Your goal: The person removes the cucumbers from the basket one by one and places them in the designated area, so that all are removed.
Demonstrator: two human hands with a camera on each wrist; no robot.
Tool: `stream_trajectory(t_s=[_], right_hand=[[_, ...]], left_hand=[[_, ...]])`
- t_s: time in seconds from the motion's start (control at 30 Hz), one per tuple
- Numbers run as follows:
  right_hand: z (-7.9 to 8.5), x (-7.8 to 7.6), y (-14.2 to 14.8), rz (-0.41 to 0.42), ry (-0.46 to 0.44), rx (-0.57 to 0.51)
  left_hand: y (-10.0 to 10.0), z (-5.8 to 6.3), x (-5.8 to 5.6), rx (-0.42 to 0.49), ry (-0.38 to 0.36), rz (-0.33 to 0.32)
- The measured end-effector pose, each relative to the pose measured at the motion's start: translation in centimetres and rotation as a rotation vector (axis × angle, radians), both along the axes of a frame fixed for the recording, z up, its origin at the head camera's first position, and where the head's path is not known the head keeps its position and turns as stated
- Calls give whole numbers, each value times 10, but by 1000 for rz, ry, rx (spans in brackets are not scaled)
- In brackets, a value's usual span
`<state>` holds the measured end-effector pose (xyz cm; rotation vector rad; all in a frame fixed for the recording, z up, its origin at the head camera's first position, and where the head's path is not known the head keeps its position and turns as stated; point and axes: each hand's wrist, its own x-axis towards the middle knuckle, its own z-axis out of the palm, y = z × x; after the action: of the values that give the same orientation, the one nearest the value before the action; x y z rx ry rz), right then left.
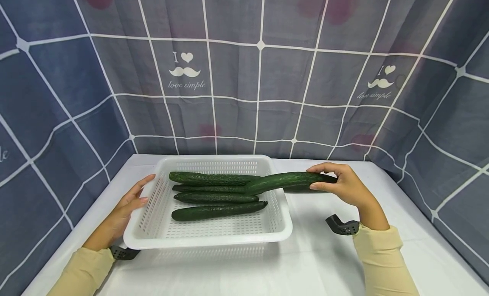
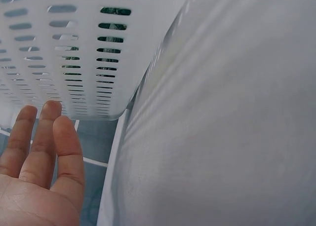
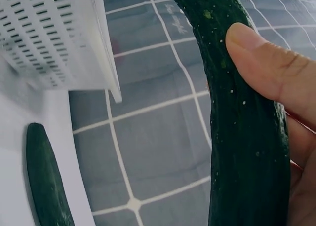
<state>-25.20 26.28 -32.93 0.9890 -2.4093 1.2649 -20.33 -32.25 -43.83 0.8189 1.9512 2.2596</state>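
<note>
My right hand (image 1: 349, 187) grips one end of a long, slightly bent dark green cucumber (image 1: 284, 181), thumb on the near side. The cucumber's other end reaches over the right rim of a white perforated plastic basket (image 1: 214, 243). In the right wrist view the thumb presses the bumpy skin of this cucumber (image 3: 247, 137). Inside the basket several cucumbers (image 1: 219, 211) lie side by side, pointing left to right. At the basket's left end is my left hand (image 1: 124, 209), its fingers extended against the side wall. Those fingers (image 2: 66, 137) look straight in the left wrist view.
Another cucumber (image 3: 47, 176) lies on the white tabletop (image 1: 305, 253) right of the basket, mostly hidden behind the held one in the head view. A grey-blue checked curtain (image 1: 233, 75) encloses the back and both sides.
</note>
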Motion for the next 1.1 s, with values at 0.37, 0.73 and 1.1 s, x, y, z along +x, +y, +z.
stream_trajectory(t_s=[0.37, 0.73, 1.1], right_hand=[[-3, -9, 22, -97, -19, 38], [-14, -23, 44, -132, -34, 13], [-24, -28, 63, -168, -99, -5]], left_hand=[[-2, -3, -1, 7, -6, -6], [-3, -2, -2, 8, -18, -14], [-5, -3, -2, -5, -27, -6]])
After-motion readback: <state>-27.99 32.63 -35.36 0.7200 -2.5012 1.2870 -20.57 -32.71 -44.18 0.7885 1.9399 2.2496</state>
